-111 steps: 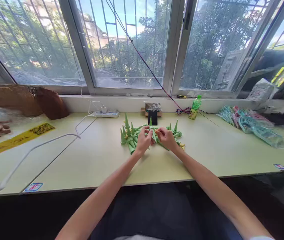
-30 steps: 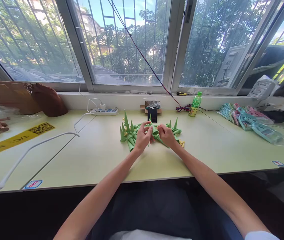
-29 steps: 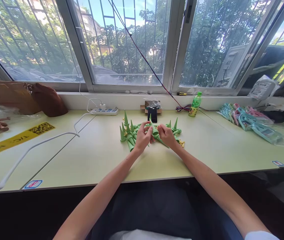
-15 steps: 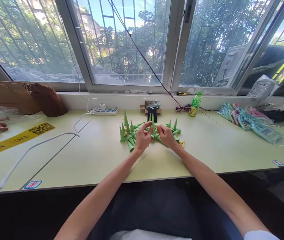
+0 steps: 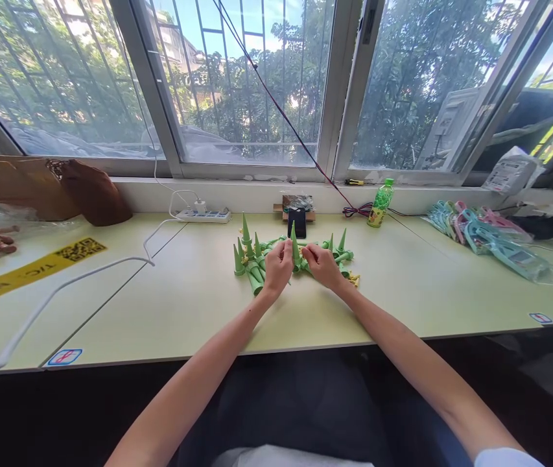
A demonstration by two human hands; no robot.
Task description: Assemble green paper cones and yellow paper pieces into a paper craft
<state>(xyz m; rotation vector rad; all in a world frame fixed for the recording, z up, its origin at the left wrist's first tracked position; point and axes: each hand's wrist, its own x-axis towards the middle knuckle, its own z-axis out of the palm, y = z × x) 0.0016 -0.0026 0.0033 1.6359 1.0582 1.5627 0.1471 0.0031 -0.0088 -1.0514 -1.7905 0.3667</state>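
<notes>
A green pointed cone piece (image 5: 294, 250) stands upright between my two hands over the table. My left hand (image 5: 277, 267) is closed in a pinch close against the cone's left side; whatever its fingertips hold is hidden. Just right of the cone, my right hand (image 5: 323, 266) is closed with its fingertips pressed together, and I cannot make out what is in them. Several green cones (image 5: 246, 232) stand at the left among green tube-like pieces (image 5: 257, 277). More green cones (image 5: 341, 241) stand to the right of my hands, with small yellow pieces (image 5: 354, 279) beside them.
Behind the green pieces lie a dark phone (image 5: 297, 220) and a small open box (image 5: 283, 206). A green-capped bottle (image 5: 380, 204) stands to the right. Bagged pastel hangers (image 5: 494, 233) lie far right. A power strip (image 5: 203, 216) and white cable (image 5: 76, 280) are left.
My left fingers, more spread half a second ago, have drawn together into a tighter pinch. The cone between my hands shows slightly further left. My right hand has shifted only a little.
</notes>
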